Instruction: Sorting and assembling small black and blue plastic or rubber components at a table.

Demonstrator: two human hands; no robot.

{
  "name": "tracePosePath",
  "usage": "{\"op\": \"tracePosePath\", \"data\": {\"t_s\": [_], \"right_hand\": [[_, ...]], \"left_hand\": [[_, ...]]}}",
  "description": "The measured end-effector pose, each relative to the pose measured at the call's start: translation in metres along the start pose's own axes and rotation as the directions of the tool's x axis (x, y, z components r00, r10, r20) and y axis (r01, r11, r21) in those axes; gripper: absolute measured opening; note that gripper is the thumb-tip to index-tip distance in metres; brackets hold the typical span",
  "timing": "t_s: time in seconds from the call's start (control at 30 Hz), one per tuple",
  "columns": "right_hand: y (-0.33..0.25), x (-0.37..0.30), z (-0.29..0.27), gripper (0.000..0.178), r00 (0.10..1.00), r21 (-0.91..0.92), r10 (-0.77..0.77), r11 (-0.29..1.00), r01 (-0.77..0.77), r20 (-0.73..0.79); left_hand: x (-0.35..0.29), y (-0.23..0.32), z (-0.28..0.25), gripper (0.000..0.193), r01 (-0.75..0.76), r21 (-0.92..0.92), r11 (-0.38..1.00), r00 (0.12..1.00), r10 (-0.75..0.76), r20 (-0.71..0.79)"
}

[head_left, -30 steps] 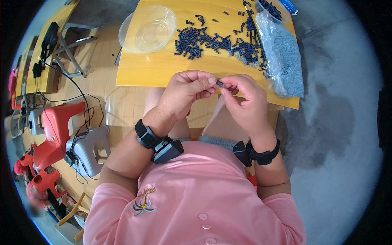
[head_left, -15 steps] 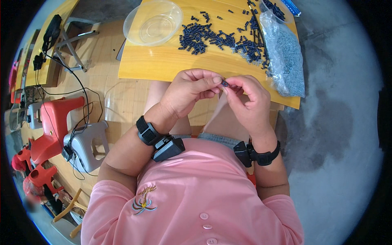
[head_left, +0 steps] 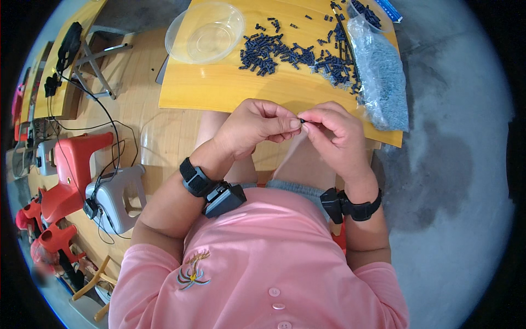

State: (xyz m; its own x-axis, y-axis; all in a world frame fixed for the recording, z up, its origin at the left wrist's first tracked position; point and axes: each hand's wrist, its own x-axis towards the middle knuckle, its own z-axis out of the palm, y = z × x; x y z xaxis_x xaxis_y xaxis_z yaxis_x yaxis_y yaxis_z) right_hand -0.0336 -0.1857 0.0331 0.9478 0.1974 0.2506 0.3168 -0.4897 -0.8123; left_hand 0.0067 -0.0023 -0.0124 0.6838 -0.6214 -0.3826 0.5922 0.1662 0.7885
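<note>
Just off the near edge of the yellow table, my two hands meet over my lap. Between their fingertips is a small black part point(head_left: 302, 120), mostly covered by the fingers. My left hand point(head_left: 255, 125) pinches it with thumb and forefinger from the left. From the right, thumb and forefinger of my right hand point(head_left: 338, 134) close on the same part. Beyond them on the table lies a loose pile of short black parts point(head_left: 260, 54), and a second cluster point(head_left: 334, 67) spreads to the right with small silvery pieces among it.
A clear round plastic bowl point(head_left: 189, 50) stands at the table's far left. On the right edge rests a clear plastic bag point(head_left: 386, 82) of small silvery pieces, beside a clear tub point(head_left: 386, 23) of black parts. Red point(head_left: 74, 164) and grey point(head_left: 112, 194) stools and cables are at left.
My right hand has shifted slightly right, and the fingertips are now a little farther apart, with the black part still between them. The piles on the table look the same.
</note>
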Motion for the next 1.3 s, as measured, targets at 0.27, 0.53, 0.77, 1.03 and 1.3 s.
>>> {"op": "tracePosePath", "data": {"t_s": [0.27,0.53,0.77,1.03,1.3], "right_hand": [[-0.002,-0.001,0.004,0.011,0.994,0.006,0.091,0.996,-0.091,-0.066],[0.009,0.003,0.013,0.012,0.995,-0.003,0.074,0.997,-0.075,-0.073],[0.021,0.017,0.003,0.010,0.998,-0.091,0.058,0.994,-0.059,-0.008],[0.068,0.049,-0.002,0.003,0.976,-0.421,0.057,0.896,-0.142,-0.209],[0.079,0.058,0.010,0.001,0.985,-0.570,-0.085,0.821,-0.015,-0.149]], "left_hand": [[0.002,0.005,0.001,0.017,0.055,-0.072,0.996,0.998,-0.053,0.038],[0.006,0.003,-0.004,0.015,0.093,-0.192,0.977,0.995,-0.098,-0.018],[0.009,-0.002,-0.008,0.015,0.136,-0.137,0.981,0.990,-0.141,-0.025],[0.010,-0.001,-0.011,0.016,0.083,-0.118,0.990,0.996,-0.086,-0.028],[0.011,0.000,-0.020,0.015,0.038,-0.176,0.984,0.999,-0.033,0.029]]}}
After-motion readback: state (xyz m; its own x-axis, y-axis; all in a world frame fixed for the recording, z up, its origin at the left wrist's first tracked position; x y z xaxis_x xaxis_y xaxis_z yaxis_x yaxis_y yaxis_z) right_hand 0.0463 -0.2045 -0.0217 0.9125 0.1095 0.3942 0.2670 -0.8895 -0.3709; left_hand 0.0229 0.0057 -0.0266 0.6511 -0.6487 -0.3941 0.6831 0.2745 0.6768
